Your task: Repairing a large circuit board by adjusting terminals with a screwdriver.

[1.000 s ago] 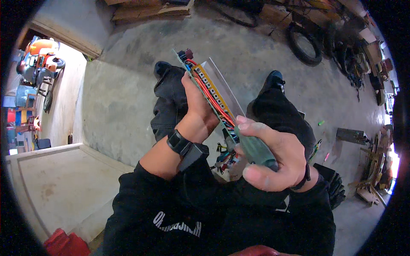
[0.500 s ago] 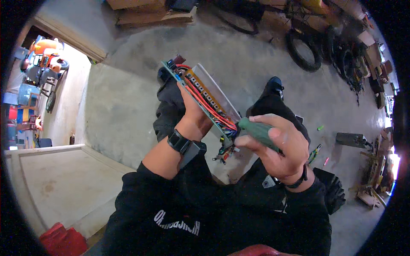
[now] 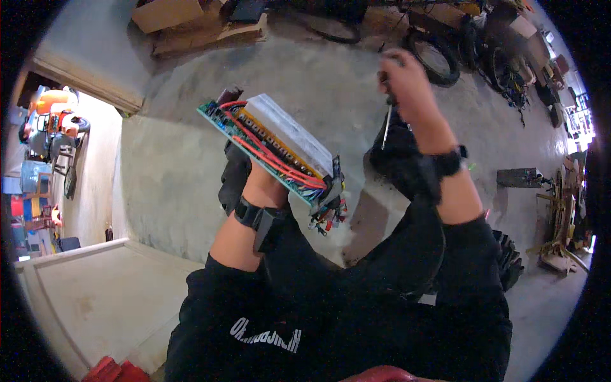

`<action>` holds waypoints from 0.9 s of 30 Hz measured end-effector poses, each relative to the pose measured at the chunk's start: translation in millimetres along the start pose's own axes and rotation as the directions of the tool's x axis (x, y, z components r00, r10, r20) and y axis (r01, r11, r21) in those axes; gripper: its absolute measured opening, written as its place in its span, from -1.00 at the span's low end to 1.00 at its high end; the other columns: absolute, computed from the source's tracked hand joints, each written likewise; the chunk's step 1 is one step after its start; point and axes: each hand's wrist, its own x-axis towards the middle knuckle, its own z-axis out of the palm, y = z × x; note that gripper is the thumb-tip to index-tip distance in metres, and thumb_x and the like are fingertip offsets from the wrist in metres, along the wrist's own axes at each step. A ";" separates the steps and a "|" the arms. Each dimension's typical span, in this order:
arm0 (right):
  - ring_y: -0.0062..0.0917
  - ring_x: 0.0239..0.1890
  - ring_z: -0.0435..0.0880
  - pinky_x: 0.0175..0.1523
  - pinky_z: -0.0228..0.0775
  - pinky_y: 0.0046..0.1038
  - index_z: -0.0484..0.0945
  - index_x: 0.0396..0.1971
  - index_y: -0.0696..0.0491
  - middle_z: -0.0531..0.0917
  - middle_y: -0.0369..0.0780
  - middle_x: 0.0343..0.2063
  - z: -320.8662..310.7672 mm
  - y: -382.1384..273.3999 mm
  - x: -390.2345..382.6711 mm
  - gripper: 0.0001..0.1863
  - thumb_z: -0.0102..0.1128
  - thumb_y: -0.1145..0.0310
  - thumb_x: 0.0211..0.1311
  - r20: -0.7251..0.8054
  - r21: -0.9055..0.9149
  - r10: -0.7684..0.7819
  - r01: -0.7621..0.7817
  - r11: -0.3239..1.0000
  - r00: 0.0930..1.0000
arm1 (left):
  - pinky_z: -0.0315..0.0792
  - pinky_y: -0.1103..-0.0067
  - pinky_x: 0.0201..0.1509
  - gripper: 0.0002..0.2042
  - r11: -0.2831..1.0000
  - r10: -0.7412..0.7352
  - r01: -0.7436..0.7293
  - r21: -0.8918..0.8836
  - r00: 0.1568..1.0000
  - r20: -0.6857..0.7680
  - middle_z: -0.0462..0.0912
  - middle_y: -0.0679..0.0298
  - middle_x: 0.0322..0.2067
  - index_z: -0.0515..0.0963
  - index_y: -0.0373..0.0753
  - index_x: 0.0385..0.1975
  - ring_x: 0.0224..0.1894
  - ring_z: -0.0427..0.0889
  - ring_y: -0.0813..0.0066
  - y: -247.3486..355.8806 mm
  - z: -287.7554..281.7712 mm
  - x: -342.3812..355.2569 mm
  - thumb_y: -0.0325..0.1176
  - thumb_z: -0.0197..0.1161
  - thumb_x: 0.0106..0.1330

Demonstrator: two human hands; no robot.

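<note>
My left hand (image 3: 266,184) grips a green circuit board (image 3: 254,160) from beneath, its fingers mostly hidden behind it. Thick red wires (image 3: 270,153) run along the board beside a row of small black parts. A pale metal plate (image 3: 289,130) stands along the board's far side. Loose cables with connectors (image 3: 331,213) hang from its lower right end. Up and to the right, clear of the board, my right hand (image 3: 410,89) is closed round a screwdriver (image 3: 386,127). The screwdriver's thin shaft points down toward my lap; its handle is mostly covered by my fingers.
A metal case (image 3: 519,177) lies on the floor at right. Beyond it are scrap pieces (image 3: 560,235). Tyres (image 3: 434,60) and cardboard boxes (image 3: 168,16) line the far side. A pale panel (image 3: 95,299) stands at left, with an orange motorcycle (image 3: 57,114) past the doorway.
My right hand has swung up and away from the board's lower end with the screwdriver, whose shaft now shows. The board has moved left and tilted, showing more of its wired face.
</note>
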 end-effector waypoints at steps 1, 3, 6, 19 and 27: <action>-0.51 -0.53 0.55 -0.44 0.35 -0.50 0.45 -0.12 0.14 0.55 -0.22 -0.51 11.0 29.7 18.0 -0.73 0.14 0.38 0.21 0.014 -0.005 0.103 -0.103 0.995 0.995 | 0.43 0.24 0.14 -0.56 0.993 0.044 -0.048 0.109 0.998 0.039 0.52 0.21 -0.03 0.40 -0.14 0.06 0.04 0.51 0.21 0.1 -1.6 -4.0 0.07 -0.04 0.42; -0.50 -0.55 0.55 -0.48 0.34 -0.44 0.49 -0.16 0.13 0.55 -0.22 -0.52 35.2 103.3 34.2 -0.74 0.18 0.35 0.18 0.050 -0.090 0.263 -0.258 0.962 0.963 | 0.43 0.26 0.13 -0.59 0.982 0.092 -0.117 0.150 0.982 0.166 0.52 0.19 -0.04 0.40 -0.16 0.05 0.05 0.50 0.20 -0.5 -20.3 6.6 0.02 -0.04 0.44; -0.43 -0.58 0.61 -0.48 0.41 -0.35 0.54 -0.30 0.17 0.59 -0.14 -0.58 44.7 269.6 16.2 -0.75 0.23 0.29 0.14 0.190 -0.407 0.303 -0.205 0.890 0.934 | 0.43 0.25 0.13 -0.59 0.993 0.105 -0.107 0.041 0.994 0.039 0.53 0.19 -0.05 0.40 -0.17 0.07 0.05 0.50 0.18 -2.4 3.0 -5.2 -0.01 -0.01 0.43; -0.06 -0.13 0.62 -0.09 0.47 -0.13 0.53 -0.19 0.09 0.64 0.01 -0.23 101.8 394.1 -95.0 -0.74 0.20 0.29 0.15 0.274 -0.797 0.363 -0.001 0.604 0.891 | 0.31 0.29 0.21 -0.50 -0.298 0.107 -0.490 0.819 0.836 0.539 0.51 0.12 0.03 0.44 -0.25 0.08 0.15 0.42 0.15 34.3 -54.4 -33.6 -0.26 0.35 0.12; -0.12 -0.22 0.68 -0.21 0.52 -0.12 0.55 -0.27 0.09 0.67 -0.01 -0.33 128.6 417.4 -101.6 -0.79 0.12 0.32 0.15 0.372 -0.788 0.309 0.122 0.603 0.875 | 0.37 0.33 0.08 -0.64 0.896 -0.013 -0.056 0.440 0.988 0.153 0.54 0.17 -0.10 0.47 -0.23 -0.03 -0.02 0.49 0.22 11.6 0.9 -22.2 -0.17 0.13 0.26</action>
